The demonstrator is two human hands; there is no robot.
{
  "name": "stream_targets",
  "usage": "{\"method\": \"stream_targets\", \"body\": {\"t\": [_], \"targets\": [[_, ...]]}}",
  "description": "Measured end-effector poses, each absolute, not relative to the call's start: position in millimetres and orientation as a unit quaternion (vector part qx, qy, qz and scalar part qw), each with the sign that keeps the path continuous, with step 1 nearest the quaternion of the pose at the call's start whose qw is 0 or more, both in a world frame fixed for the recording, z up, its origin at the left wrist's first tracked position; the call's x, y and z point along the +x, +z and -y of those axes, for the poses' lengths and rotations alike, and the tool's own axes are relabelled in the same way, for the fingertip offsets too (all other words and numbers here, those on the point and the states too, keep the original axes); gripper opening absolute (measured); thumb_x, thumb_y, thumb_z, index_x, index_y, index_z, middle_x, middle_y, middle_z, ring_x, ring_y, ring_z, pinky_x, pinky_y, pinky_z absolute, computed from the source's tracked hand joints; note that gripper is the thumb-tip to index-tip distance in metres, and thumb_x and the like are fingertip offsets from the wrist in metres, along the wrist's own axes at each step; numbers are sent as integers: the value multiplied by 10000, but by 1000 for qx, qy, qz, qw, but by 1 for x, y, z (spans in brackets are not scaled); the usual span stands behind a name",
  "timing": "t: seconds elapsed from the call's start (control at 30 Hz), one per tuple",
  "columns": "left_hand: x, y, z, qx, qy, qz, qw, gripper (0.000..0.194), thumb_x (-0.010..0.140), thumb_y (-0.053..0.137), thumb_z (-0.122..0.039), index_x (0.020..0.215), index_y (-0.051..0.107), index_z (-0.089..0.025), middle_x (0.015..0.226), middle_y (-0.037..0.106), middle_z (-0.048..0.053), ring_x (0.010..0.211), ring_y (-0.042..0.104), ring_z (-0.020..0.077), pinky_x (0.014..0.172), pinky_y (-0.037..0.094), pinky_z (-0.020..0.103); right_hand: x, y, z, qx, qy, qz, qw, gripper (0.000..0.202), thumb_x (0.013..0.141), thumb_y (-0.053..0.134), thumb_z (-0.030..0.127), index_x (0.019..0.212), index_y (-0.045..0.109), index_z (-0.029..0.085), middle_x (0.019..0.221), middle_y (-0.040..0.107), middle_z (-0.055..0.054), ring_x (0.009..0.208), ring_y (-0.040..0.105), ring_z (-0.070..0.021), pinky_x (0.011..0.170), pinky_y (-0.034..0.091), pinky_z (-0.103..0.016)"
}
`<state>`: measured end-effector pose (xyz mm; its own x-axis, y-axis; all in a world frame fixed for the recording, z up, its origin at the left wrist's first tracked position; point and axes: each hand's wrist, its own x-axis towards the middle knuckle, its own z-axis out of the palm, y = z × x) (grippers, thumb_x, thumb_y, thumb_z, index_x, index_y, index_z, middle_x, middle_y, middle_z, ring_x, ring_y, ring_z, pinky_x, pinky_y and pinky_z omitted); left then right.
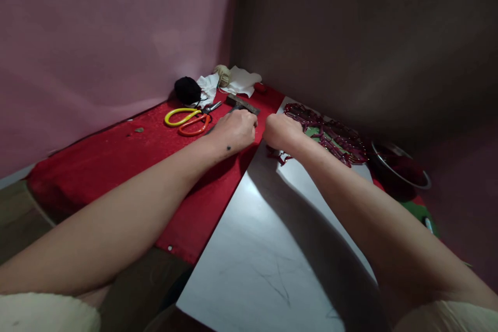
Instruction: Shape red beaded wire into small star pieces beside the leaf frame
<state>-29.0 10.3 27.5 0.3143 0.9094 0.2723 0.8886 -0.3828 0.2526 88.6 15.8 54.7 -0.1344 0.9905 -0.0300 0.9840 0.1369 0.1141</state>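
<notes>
My left hand [238, 128] is closed, knuckles up, above the red cloth [132, 166]. Just behind it shows a hammer [243, 104], its handle mostly hidden by the hand; I cannot tell whether they touch. My right hand [283, 132] is curled into a fist at the edge of a white board [233, 249]. Whatever either set of fingers pinches is hidden. Next to the right hand, a dark red, glossy openwork piece [338, 140] lies on the board, with green showing through it. Scissors [189, 120] with yellow and orange handles rest left of my left hand.
At the back lie a black yarn ball [187, 90], a cream thread ball [223, 75] and white cloth [243, 82]. A metal bowl [422, 182] stands at the right. A pink wall [116, 31] and a dark wall [361, 31] border the table.
</notes>
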Motion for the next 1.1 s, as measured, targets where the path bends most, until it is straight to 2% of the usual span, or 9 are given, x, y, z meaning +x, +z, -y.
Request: {"method": "stream_targets", "body": {"t": [0.1, 0.27, 0.33, 0.43, 0.53, 0.67, 0.87, 1.0, 1.1], "targets": [[-30, 27, -11, 805, 154, -572, 29, 300, 787, 401, -192, 917, 670, -165, 932, 674, 122, 884, 625, 259, 724, 482, 340, 82, 52, -6, 626, 78, -774, 54, 285, 792, 527, 225, 1029, 667, 154, 955, 672, -166, 912, 627, -244, 740, 460, -310], [-33, 28, -11, 800, 147, -581, 22, 323, 801, 383, -199, 941, 668, -142, 955, 668, 146, 921, 619, 273, 766, 477, 364, 96, 42, 15, 556, 98, -824, 47, 206, 768, 514, 177, 857, 698, 159, 838, 690, -143, 825, 638, -242, 688, 445, -301], [-34, 28, -11, 798, 152, -583, 27, 335, 801, 383, -199, 967, 669, -143, 988, 662, 148, 928, 617, 282, 781, 474, 385, 112, 37, 19, 564, 83, -822, -1, 233, 780, 473, 172, 847, 696, 165, 850, 694, -126, 809, 635, -236, 663, 439, -303], [-34, 25, -12, 799, 166, -577, 37, 343, 800, 400, -203, 1016, 661, -160, 1031, 657, 128, 941, 615, 269, 799, 472, 380, 135, 30, 20, 600, 38, -791, -116, 277, 800, 458, 188, 967, 679, 201, 877, 702, -70, 809, 625, -193, 678, 433, -284], [-31, 21, -14, 819, 185, -541, 54, 345, 794, 422, -200, 1037, 667, -185, 1034, 669, 91, 962, 607, 231, 838, 458, 339, 146, 28, 16, 593, 19, -793, -137, 263, 780, 490, 205, 926, 707, 228, 875, 710, -42, 805, 627, -180, 702, 432, -280], [-26, 20, -12, 846, 182, -489, 107, 365, 769, 434, -145, 1018, 691, -217, 963, 694, 40, 922, 609, 173, 841, 444, 262, 145, 31, 12, 581, 43, -807, -93, 300, 765, 475, 203, 918, 722, 275, 891, 714, -19, 828, 631, -192, 707, 430, -290], [-25, 16, -12, 886, 138, -426, 117, 421, 748, 438, -81, 1054, 675, -245, 983, 671, 46, 915, 587, 155, 778, 423, 231, 145, 41, 11, 514, 74, -854, 18, 349, 766, 428, 182, 958, 706, 270, 925, 706, -26, 842, 616, -190, 668, 404, -286], [-27, 11, -14, 914, 109, -384, 73, 382, 788, 435, -127, 1053, 667, -274, 897, 644, 41, 815, 570, 146, 699, 399, 228, 138, 52, 11, 468, 113, -869, 115, 307, 746, 426, 160, 867, 706, 194, 856, 699, -82, 761, 612, -203, 597, 368, -292], [-28, 12, -13, 917, 103, -381, 58, 347, 815, 418, -168, 1039, 666, -262, 833, 609, 44, 734, 547, 138, 653, 379, 229, 133, 56, 13, 459, 124, -868, 145, 289, 746, 424, 156, 836, 699, 160, 823, 692, -107, 720, 604, -198, 584, 357, -293]]}}
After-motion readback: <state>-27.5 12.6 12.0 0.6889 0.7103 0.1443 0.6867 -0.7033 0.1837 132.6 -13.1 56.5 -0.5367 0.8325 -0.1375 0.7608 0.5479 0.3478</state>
